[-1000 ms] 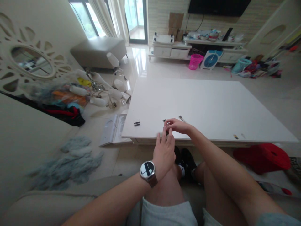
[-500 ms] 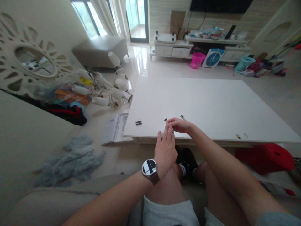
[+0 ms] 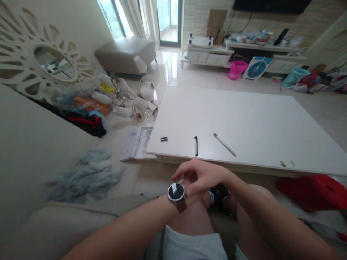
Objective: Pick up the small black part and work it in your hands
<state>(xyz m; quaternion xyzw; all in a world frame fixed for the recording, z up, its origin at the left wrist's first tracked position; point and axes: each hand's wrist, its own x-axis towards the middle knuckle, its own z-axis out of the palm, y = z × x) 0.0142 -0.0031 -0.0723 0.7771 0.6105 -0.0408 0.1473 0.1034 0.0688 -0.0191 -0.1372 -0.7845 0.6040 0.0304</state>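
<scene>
My right hand point(image 3: 202, 176) lies curled over my left hand point(image 3: 189, 187) above my knees, just in front of the white table's near edge point(image 3: 217, 164). Most of my left hand is hidden under it; only the wrist with a round watch point(image 3: 176, 192) shows. What the fingers enclose, if anything, is hidden. On the table near the edge lie a thin black tool point(image 3: 196, 146), a pale thin stick point(image 3: 224, 144) to its right and a small black piece point(image 3: 164, 138) to its left. Neither hand touches them.
Two tiny bits point(image 3: 282, 163) lie at the table's right front. Left of the table, on the floor, are a white tray point(image 3: 132, 146), a chandelier with white shades point(image 3: 130, 104) and a grey fluffy heap point(image 3: 86, 177). A red object point(image 3: 314, 191) lies at the right.
Both hands have drawn back from the table to my knees, leaving the black tool and the stick lying on it. The right hand now covers the left. The view has shifted.
</scene>
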